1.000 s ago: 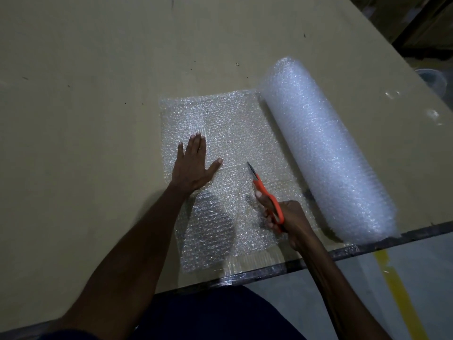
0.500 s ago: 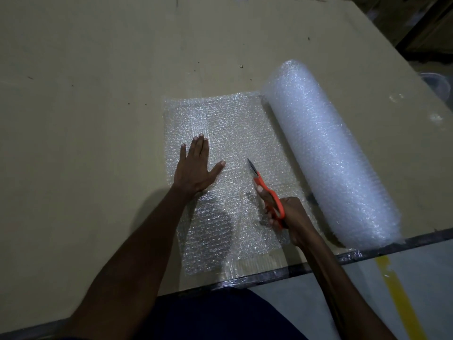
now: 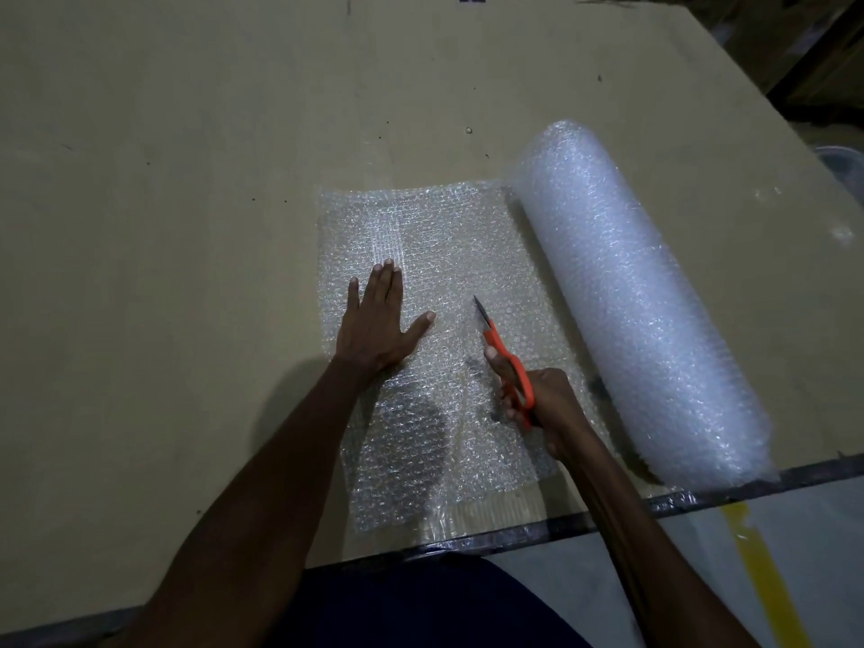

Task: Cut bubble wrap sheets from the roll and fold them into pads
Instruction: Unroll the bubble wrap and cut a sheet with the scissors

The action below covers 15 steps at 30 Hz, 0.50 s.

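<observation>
A thick roll of bubble wrap (image 3: 631,292) lies diagonally on the tan table, and a sheet (image 3: 449,236) is unrolled from it toward the left. My left hand (image 3: 381,325) lies flat on the sheet's left part, fingers spread, pressing it down. My right hand (image 3: 542,404) grips orange-handled scissors (image 3: 502,350) over the sheet. Their blades point away from me, close together, with the tip about halfway up the sheet.
The table (image 3: 187,226) is a wide tan board with a dark near edge (image 3: 514,537). Grey floor with a yellow stripe (image 3: 766,582) shows below right. A pale container (image 3: 846,168) sits past the table's right edge.
The scissors and my right hand have slid a little farther up the sheet. My left hand stays flat in nearly the same place.
</observation>
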### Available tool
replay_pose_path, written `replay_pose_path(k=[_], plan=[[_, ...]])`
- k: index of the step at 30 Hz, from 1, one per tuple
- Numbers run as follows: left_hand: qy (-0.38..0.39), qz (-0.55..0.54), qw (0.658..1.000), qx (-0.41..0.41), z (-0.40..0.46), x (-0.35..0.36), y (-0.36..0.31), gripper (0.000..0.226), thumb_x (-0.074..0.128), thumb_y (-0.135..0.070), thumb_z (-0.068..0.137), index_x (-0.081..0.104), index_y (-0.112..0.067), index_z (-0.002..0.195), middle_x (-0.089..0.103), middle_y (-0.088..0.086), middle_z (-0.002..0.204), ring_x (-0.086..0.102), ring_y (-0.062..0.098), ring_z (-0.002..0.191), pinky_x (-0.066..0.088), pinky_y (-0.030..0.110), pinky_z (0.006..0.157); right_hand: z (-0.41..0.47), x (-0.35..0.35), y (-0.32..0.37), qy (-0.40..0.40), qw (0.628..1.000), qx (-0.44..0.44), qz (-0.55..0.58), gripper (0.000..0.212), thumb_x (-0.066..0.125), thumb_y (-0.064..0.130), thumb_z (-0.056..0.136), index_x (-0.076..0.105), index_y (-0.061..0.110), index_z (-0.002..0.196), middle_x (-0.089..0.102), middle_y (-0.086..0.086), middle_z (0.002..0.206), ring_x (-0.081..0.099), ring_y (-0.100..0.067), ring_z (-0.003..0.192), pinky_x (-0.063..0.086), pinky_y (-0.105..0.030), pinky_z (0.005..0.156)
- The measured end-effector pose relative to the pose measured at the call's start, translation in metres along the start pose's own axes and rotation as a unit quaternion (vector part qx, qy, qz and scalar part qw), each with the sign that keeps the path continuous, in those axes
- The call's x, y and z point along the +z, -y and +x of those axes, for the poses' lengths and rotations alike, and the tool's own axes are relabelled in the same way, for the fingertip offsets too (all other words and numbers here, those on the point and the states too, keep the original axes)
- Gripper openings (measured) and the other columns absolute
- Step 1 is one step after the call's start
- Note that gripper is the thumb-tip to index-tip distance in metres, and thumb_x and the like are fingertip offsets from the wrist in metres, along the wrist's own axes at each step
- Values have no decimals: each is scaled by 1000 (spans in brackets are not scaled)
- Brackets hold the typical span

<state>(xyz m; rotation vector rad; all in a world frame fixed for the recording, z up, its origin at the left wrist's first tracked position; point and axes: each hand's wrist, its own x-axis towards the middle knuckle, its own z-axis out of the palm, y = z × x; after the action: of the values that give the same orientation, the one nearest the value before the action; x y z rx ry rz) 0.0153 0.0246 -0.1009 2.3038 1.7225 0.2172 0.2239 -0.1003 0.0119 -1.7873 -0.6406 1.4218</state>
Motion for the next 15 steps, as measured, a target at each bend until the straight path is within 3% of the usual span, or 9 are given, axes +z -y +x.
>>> replay_pose_path(k=[3,11,15], plan=[[5,4,1000,-4,0,0,0,95,13,-76,95,-1,-7,159,-6,10,168,-9,21,155,-10,49,123,4,-3,-2,-10,1000,-4,-12,47,87,38,78,70,-6,80,59,-14,58,46,-13,38,35,-18,38],[8,-2,1000,-10,-1,0,0,95,13,-76,95,-5,-9,159,-10,8,168,-12,19,154,-13,48,122,15,2,4,-3,1000,-1,-13,47,87,43,76,67,3,62,59,-12,55,49,-16,39,38,-19,39],[36,-32,999,-19,1,-5,-1,101,24,-78,92,-8,-9,159,-14,8,167,-14,21,154,-12,50,122,15,-3,1,11,1000,-3,-15,50,86,44,76,71,-3,79,57,-17,60,45,-17,40,33,-19,40]])
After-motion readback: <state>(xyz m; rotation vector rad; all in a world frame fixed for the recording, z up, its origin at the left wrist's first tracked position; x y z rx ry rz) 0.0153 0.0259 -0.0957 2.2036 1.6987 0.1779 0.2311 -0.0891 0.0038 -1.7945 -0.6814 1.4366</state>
